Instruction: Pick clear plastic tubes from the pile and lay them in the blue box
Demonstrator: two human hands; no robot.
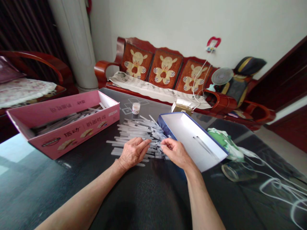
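A pile of thin clear plastic tubes lies on the dark glossy table. My left hand rests palm down on the near edge of the pile, fingers curled over a few tubes. My right hand is beside it, fingertips pinched on a tube at the pile's right side. The two hands almost touch. A white box lid with a blue rim sits tilted just right of my right hand, with a couple of tubes inside. A pink cardboard box at the left holds more tubes.
A small white jar and a tan box stand behind the pile. A green and white bag, a clear glass and white cables lie at the right. A red wooden bench with cushions is behind the table.
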